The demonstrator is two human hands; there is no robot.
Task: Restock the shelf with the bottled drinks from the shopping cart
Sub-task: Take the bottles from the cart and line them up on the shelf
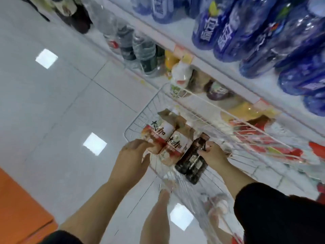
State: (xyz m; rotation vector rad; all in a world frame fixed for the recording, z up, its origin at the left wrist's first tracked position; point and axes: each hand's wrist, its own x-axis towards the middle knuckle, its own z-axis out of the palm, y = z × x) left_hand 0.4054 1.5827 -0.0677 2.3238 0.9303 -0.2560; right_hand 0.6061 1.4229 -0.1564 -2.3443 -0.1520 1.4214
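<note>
A white wire shopping cart (pixel 177 101) stands beside the shelf (pixel 216 71). Inside it lie white-and-red labelled drink bottles (pixel 166 133) and dark bottles (pixel 193 157). My left hand (pixel 131 159) reaches into the cart and curls round the leftmost white-and-red bottle (pixel 153 138). My right hand (pixel 213 154) grips a dark bottle at its side. The picture is blurred by movement.
The shelf's upper level holds several blue bottles (pixel 228 32). Below it stand clear water bottles (pixel 142 48) and orange, white and red drinks (pixel 181 73). The pale tiled floor (pixel 61 103) lies to the left, with an orange surface (pixel 21 208) at the lower left. My leg (pixel 156 217) shows below the cart.
</note>
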